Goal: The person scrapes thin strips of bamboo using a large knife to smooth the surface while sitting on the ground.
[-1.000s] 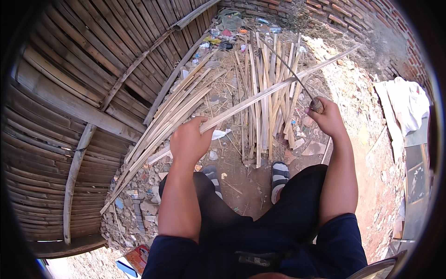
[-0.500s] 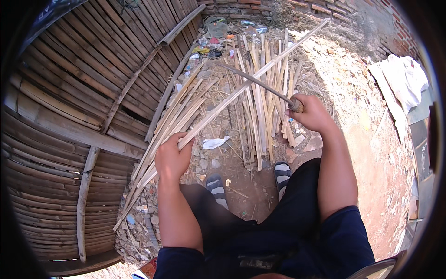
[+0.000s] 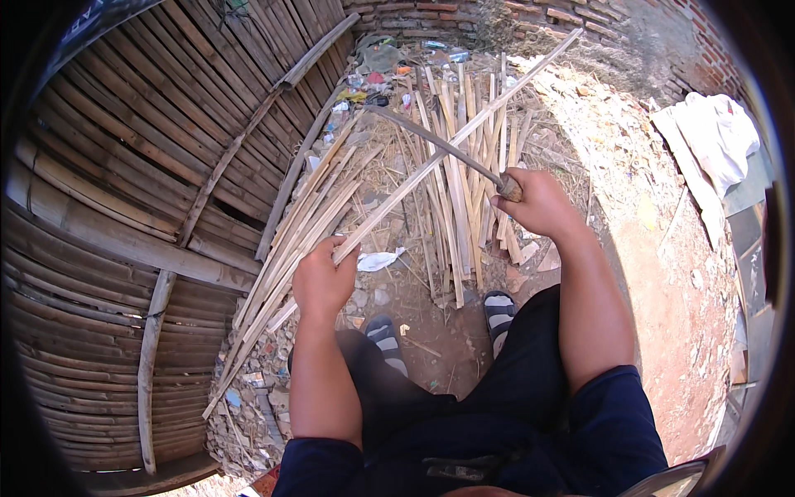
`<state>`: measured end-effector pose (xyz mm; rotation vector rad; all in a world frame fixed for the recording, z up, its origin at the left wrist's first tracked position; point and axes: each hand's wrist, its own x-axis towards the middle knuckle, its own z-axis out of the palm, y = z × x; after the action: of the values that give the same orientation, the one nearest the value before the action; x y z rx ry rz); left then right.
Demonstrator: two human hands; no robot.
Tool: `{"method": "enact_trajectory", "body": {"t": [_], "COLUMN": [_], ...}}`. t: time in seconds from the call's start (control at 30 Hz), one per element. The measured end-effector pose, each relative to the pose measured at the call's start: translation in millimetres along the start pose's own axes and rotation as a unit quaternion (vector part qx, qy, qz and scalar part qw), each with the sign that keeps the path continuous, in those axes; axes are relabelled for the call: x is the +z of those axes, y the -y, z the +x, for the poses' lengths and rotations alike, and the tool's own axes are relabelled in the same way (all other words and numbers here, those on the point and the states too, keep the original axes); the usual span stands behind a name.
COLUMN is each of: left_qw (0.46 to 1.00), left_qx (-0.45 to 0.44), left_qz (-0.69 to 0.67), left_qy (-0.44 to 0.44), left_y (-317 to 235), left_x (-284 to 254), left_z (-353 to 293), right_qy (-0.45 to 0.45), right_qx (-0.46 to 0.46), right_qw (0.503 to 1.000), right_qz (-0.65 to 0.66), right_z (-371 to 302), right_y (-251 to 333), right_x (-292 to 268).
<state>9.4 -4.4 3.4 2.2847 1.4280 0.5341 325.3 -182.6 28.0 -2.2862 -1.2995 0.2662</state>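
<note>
My left hand (image 3: 325, 277) is closed around the near end of a long, pale bamboo strip (image 3: 397, 195), which slants up and away to the far right. In my right hand (image 3: 537, 201) is the wooden handle of a machete (image 3: 431, 137) with a long, dark blade. The blade points to the far left and crosses the strip near its middle; whether its edge touches the strip I cannot tell. Beneath them lies a pile of split bamboo strips (image 3: 458, 236) on the ground. More bamboo strips (image 3: 310, 217) lie in a bundle beyond my left hand.
A slatted bamboo wall (image 3: 108, 195) rises on the left, and a brick wall (image 3: 571, 16) stands at the back. Litter (image 3: 377, 79) and rubble lie at the far end. White cloth (image 3: 716, 141) hangs at the right. My sandalled feet (image 3: 385, 340) are below the pile.
My left hand has moved slightly right and up with the strip. My right hand has shifted a little left, carrying the machete along the strip.
</note>
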Motion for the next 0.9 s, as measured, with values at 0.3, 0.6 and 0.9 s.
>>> {"method": "enact_trajectory", "body": {"t": [0.3,0.6,0.9], "left_qw": [0.999,0.995,0.998], "left_qx": [0.038,0.062,0.034], "left_qz": [0.007,-0.034,0.008], "left_qy": [-0.014,-0.071,-0.056], "left_y": [-5.9,-1.6,-5.6], "left_x": [-3.6,15.9,18.1], "left_z": [-2.0,-1.1,-2.8], "right_qy": [0.080,0.051,-0.005], "right_qx": [-0.086,-0.146,-0.081], "right_qw": [0.993,0.983,0.996], "right_qz": [0.003,-0.099,-0.025], "right_z": [-1.7,-15.7,-6.2], "right_y": [13.9,58.6,23.8], "right_x": [14.2,25.5,25.5]}}
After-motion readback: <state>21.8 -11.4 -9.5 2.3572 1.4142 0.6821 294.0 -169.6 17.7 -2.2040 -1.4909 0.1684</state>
